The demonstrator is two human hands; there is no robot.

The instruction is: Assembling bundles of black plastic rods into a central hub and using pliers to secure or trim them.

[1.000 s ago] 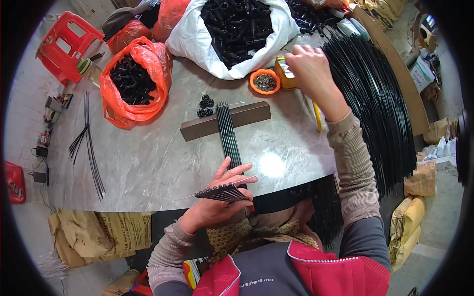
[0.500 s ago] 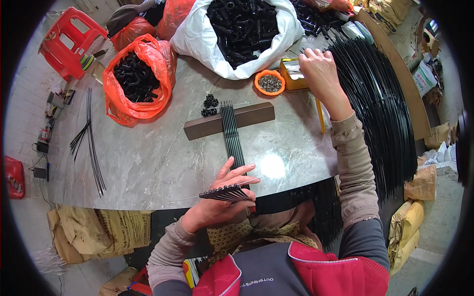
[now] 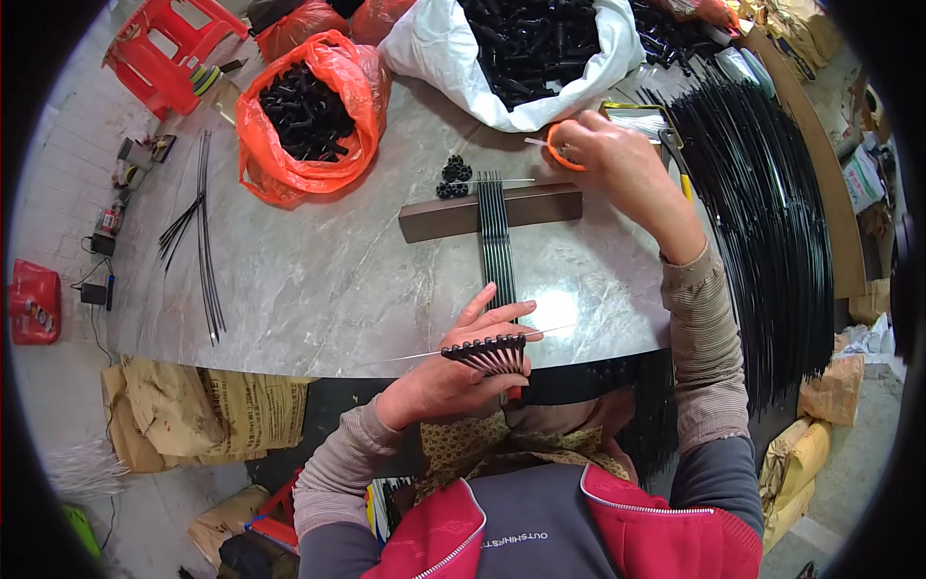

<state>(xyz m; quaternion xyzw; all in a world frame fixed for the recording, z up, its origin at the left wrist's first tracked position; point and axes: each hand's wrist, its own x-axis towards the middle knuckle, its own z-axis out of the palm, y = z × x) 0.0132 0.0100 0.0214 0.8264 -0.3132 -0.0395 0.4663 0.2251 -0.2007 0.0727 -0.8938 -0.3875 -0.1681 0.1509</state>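
My left hand (image 3: 453, 376) at the table's near edge grips a fan of thin black rods (image 3: 487, 354) with small knobbed ends, a thin wire running across them. Its fingers are partly stretched over a row of black rods (image 3: 493, 217) lying across a brown block (image 3: 439, 219). My right hand (image 3: 617, 169) is at the orange scalloped bowl (image 3: 554, 147), covering most of it. Its fingers are curled together, and what they hold, if anything, is hidden. A thin pale strip shows by the bowl's left rim.
Small black tubular pieces (image 3: 453, 179) stand behind the block. Red (image 3: 260, 159) and white (image 3: 424, 48) bags hold black parts. An open tin (image 3: 637, 121), pliers (image 3: 686, 183) and a large bundle of black rods (image 3: 762, 222) lie right; loose rods (image 3: 204, 241) lie left.
My right hand has moved left and nearer, from above the tin to the orange bowl. The view has shifted; my left hand still grips the fan of rods.
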